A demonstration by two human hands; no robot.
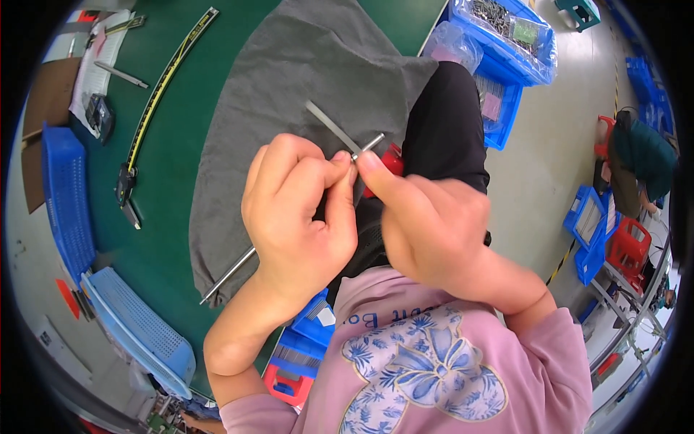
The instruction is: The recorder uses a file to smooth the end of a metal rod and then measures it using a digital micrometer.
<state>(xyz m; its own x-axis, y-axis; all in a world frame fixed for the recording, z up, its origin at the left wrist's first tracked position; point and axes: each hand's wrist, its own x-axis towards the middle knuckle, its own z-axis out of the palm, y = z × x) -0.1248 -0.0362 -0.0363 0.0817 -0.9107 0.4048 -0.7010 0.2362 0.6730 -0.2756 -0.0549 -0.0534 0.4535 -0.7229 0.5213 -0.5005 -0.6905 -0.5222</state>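
Head view: two bare hands meet over the near edge of a green table, above the person's lap.
Left hand (296,210): curled into a loose fist, thumb and forefinger pinched together on a small silver part at the upper end of a thin metal rod (235,269).
Right hand (426,228): thumb tip pressed against the same small part from the other side, the remaining fingers folded underneath; what they hold, if anything, is hidden.
Rod: runs slanting from the pinch down to the lower left, passing behind the left hand and out past the wrist, its lower end over the cloth's edge.
Short pin (370,143): sticks up and right from between the fingertips.
Flat metal strip (331,125): lies on the cloth just above the hands.
Grey cloth (289,79): spread over the table edge beneath the hands.
Red object (392,160): partly hidden behind the right thumb.
Green table (173,181): carries a long caliper (155,101) well left of the hands.
Blue trays (69,195): at the far left edge.
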